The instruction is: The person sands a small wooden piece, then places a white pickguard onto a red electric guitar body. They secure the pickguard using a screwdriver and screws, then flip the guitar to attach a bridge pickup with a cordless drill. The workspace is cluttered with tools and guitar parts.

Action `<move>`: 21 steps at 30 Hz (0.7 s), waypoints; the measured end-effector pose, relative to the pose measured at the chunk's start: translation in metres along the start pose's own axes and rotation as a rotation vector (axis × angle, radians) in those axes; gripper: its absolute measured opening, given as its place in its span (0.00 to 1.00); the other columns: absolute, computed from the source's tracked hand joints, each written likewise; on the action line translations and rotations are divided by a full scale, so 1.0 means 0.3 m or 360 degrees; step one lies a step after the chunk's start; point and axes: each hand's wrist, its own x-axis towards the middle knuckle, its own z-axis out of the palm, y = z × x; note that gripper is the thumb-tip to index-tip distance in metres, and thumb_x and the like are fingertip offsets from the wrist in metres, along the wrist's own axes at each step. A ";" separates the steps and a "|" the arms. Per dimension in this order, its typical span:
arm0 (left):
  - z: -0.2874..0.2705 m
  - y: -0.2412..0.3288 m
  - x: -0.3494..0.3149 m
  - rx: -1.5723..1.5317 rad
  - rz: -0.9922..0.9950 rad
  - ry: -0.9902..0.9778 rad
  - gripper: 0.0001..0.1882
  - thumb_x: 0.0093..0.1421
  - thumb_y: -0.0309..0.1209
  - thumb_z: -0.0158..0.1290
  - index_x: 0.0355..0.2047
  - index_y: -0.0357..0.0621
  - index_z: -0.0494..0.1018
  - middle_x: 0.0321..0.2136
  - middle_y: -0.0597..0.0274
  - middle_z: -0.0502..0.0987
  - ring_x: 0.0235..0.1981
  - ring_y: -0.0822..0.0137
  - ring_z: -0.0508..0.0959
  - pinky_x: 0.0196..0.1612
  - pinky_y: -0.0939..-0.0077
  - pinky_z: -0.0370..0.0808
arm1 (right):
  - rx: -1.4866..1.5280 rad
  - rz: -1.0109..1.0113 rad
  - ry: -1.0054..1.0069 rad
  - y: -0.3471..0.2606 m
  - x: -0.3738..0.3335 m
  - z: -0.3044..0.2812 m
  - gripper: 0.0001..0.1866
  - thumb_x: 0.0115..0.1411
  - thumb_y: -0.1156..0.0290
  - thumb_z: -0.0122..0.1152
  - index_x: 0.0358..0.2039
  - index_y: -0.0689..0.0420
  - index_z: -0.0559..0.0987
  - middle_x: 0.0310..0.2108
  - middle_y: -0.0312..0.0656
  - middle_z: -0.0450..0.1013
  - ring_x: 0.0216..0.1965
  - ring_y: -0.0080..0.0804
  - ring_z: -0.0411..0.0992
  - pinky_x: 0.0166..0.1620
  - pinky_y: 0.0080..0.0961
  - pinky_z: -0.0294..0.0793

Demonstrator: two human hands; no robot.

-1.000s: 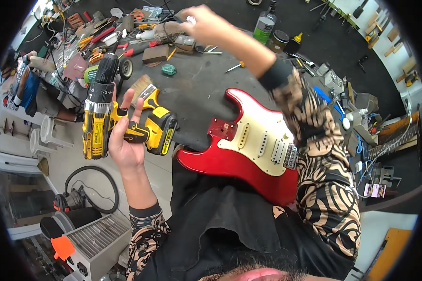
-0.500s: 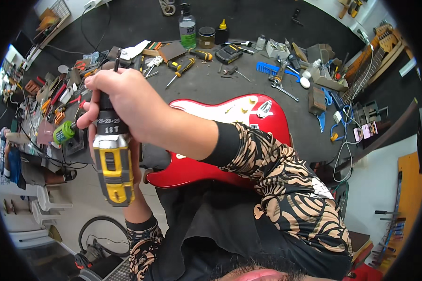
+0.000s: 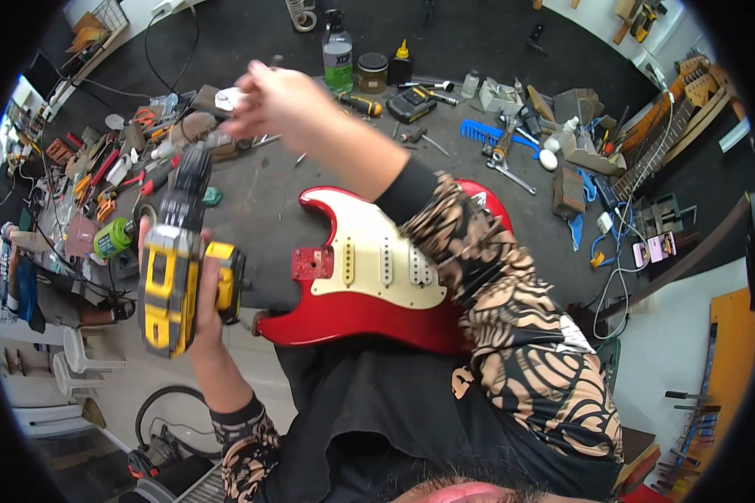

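My left hand (image 3: 205,323) is wrapped round the grip of a yellow and black cordless drill (image 3: 172,289), left of the guitar body. The drill's black chuck (image 3: 195,166) points away from me, and I make out no bit in it. My right hand (image 3: 281,105) is off the drill, over the back left of the bench. Its fingers are curled and blurred; a small dark tip (image 3: 277,61) shows above them. Beside those fingers is a small white thing (image 3: 226,99). A red electric guitar body (image 3: 361,323) with a cream pickguard (image 3: 365,251) lies flat before me, partly behind my right forearm.
Pliers, cutters and other hand tools (image 3: 113,172) crowd the bench's left side. A spray bottle (image 3: 338,59), a lidded jar (image 3: 372,74) and a black case (image 3: 411,104) stand at the back. On the right are a blue comb-like tool (image 3: 482,132), a wrench (image 3: 512,178) and guitar necks (image 3: 667,121).
My right hand has left the drill's chuck and moved away to the right and back. The drill has dropped slightly and turned in my left hand. More of the guitar body shows.
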 end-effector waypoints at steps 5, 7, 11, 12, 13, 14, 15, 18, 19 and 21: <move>-0.168 -0.052 -0.100 0.0120 -0.0116 0.0171 0.43 0.65 0.15 0.59 0.78 0.36 0.55 0.64 0.52 0.72 0.48 0.68 0.80 0.46 0.79 0.75 | -0.3031 -0.0038 0.0101 -0.035 0.006 -0.859 0.23 0.78 0.53 0.47 0.54 0.57 0.82 0.54 0.62 0.79 0.58 0.61 0.77 0.62 0.50 0.77; -0.229 -0.057 -0.145 0.0064 -0.0294 0.0259 0.44 0.65 0.16 0.57 0.80 0.43 0.55 0.56 0.55 0.79 0.36 0.78 0.75 0.38 0.85 0.70 | -0.3158 0.0351 0.0389 -0.137 -0.025 -1.054 0.29 0.76 0.50 0.49 0.54 0.64 0.83 0.50 0.61 0.81 0.53 0.57 0.82 0.57 0.51 0.81; -0.249 -0.020 -0.161 0.0130 -0.0272 0.0400 0.43 0.66 0.14 0.55 0.80 0.46 0.56 0.52 0.55 0.80 0.32 0.80 0.72 0.38 0.85 0.70 | -0.2228 0.0520 0.0974 -0.380 0.062 -1.108 0.22 0.73 0.55 0.57 0.44 0.64 0.83 0.27 0.46 0.79 0.26 0.36 0.80 0.28 0.42 0.80; -0.233 -0.044 -0.148 0.0072 -0.0297 0.0372 0.43 0.66 0.14 0.55 0.80 0.46 0.56 0.51 0.55 0.80 0.32 0.80 0.72 0.38 0.85 0.70 | -0.1988 0.0318 0.1119 -0.493 0.055 -1.162 0.20 0.72 0.56 0.57 0.40 0.63 0.82 0.28 0.45 0.79 0.26 0.35 0.79 0.28 0.39 0.78; -0.226 -0.051 -0.141 0.0053 -0.0316 0.0371 0.43 0.66 0.14 0.55 0.80 0.46 0.56 0.51 0.55 0.80 0.32 0.80 0.72 0.38 0.85 0.71 | -0.1737 0.0096 0.1188 -0.575 0.085 -1.196 0.19 0.72 0.56 0.57 0.37 0.62 0.81 0.28 0.45 0.79 0.26 0.34 0.79 0.27 0.36 0.77; -0.220 -0.059 -0.139 0.0059 -0.0320 0.0383 0.42 0.66 0.13 0.55 0.79 0.46 0.57 0.51 0.55 0.81 0.32 0.80 0.72 0.38 0.84 0.71 | -0.1649 -0.0127 0.1270 -0.634 0.124 -1.225 0.18 0.71 0.57 0.58 0.36 0.62 0.81 0.28 0.45 0.80 0.27 0.35 0.79 0.29 0.37 0.78; -0.204 -0.061 -0.132 0.0035 -0.0314 0.0365 0.42 0.66 0.13 0.55 0.79 0.46 0.57 0.51 0.55 0.81 0.31 0.80 0.72 0.37 0.84 0.71 | -0.1664 -0.0539 0.1326 -0.709 0.156 -1.274 0.18 0.70 0.57 0.59 0.36 0.62 0.80 0.29 0.46 0.80 0.28 0.36 0.80 0.31 0.38 0.78; -0.156 -0.074 -0.117 0.0002 -0.0301 0.0308 0.42 0.66 0.14 0.55 0.79 0.45 0.57 0.51 0.54 0.81 0.30 0.80 0.72 0.36 0.85 0.71 | -0.1694 -0.1133 0.1068 -0.843 0.239 -1.384 0.12 0.72 0.63 0.57 0.48 0.56 0.70 0.33 0.49 0.80 0.29 0.42 0.82 0.29 0.38 0.80; -0.143 -0.067 -0.116 -0.0024 -0.0245 0.0264 0.41 0.66 0.13 0.54 0.78 0.43 0.59 0.52 0.52 0.81 0.30 0.78 0.72 0.36 0.84 0.70 | -0.1595 -0.1162 0.0855 -0.851 0.282 -1.364 0.19 0.75 0.69 0.53 0.61 0.51 0.60 0.36 0.50 0.79 0.27 0.47 0.81 0.24 0.37 0.79; -0.105 -0.068 -0.107 -0.0027 -0.0304 0.0229 0.42 0.65 0.13 0.55 0.79 0.44 0.57 0.51 0.53 0.81 0.30 0.79 0.72 0.35 0.85 0.70 | -0.2271 -0.0842 0.0951 -0.961 0.307 -1.391 0.12 0.76 0.76 0.48 0.54 0.50 0.61 0.30 0.54 0.79 0.25 0.46 0.82 0.18 0.40 0.78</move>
